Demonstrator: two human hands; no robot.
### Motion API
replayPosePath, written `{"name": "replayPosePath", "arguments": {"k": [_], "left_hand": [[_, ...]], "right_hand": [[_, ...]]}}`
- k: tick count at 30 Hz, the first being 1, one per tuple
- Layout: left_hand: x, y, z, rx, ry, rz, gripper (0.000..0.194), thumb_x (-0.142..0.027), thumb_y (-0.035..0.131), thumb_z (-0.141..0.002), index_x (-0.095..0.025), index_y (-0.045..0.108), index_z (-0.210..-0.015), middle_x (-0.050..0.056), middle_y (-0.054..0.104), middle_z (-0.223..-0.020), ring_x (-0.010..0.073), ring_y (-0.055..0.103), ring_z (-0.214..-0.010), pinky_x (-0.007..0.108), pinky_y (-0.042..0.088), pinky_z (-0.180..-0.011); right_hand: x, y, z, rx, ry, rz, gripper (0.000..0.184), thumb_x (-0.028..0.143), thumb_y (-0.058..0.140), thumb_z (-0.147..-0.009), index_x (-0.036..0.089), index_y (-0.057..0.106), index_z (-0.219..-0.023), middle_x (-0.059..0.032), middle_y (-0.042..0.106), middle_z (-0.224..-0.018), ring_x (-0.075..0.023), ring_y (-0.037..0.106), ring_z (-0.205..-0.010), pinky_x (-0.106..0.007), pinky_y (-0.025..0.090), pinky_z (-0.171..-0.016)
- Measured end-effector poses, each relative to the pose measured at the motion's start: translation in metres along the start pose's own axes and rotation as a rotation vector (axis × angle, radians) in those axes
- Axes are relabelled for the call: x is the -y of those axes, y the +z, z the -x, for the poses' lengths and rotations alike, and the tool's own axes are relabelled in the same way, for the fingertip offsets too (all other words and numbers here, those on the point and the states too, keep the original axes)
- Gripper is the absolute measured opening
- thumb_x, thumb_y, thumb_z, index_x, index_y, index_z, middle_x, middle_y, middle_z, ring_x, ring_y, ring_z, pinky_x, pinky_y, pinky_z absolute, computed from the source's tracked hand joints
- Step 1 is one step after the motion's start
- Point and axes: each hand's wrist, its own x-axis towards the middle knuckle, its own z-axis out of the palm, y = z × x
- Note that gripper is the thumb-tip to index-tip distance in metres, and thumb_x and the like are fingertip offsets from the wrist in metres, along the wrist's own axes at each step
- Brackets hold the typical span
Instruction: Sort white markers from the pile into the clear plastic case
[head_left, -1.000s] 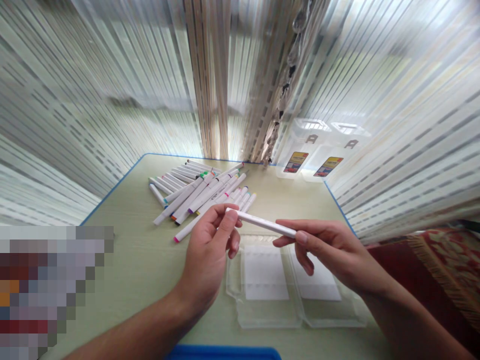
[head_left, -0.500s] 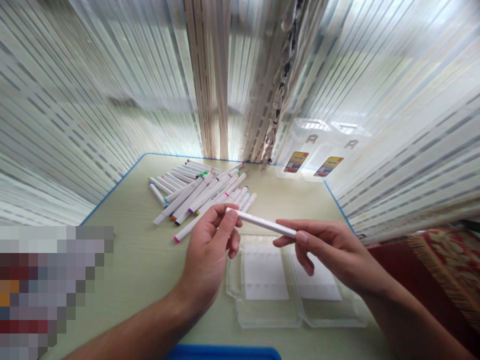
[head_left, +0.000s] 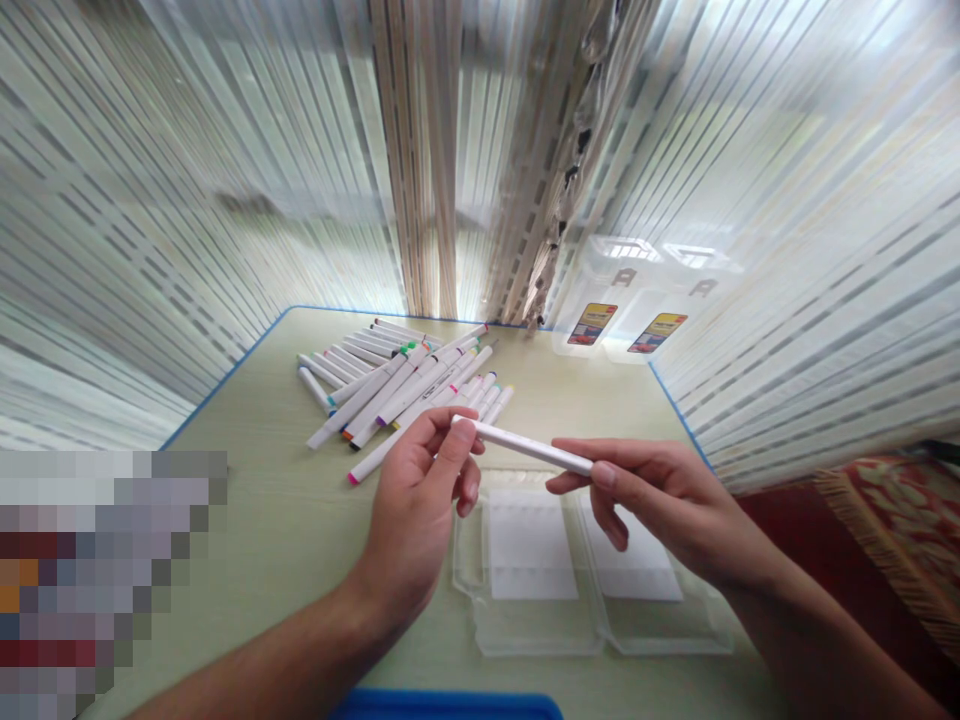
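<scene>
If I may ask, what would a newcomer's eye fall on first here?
Probably the white marker at the centre, held between the left hand and the right hand. Beyond the left hand, a heap of colour-tipped markers lies on the table, and two clear cases sit at its far right corner.

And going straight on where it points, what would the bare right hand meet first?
Probably the bare left hand, which pinches the other end of the slim white marker between them, though depth is unclear.
</scene>
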Motion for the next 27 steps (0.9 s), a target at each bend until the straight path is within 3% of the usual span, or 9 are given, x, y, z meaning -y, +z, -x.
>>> {"name": "replayPosePath", "arguments": {"k": [27], "left_hand": [[0.0007,0.0002,0.0002,0.007,0.004,-0.003,0.021,-0.034,0.071,-0.087,-0.017,0.064,-0.098,-0.003,0.058,-0.076,0.0032,0.046,-0.048,0.017,0.031,-0.042]], "right_hand": [[-0.0001,0.0001,-0.0001,-0.006,-0.001,0.001,0.034,0.034,0.064,-0.096,0.019,0.072,-0.127,-0.0156,0.079,-0.102,-0.0096,0.057,-0.051,-0.025,0.051,-0.050]]}}
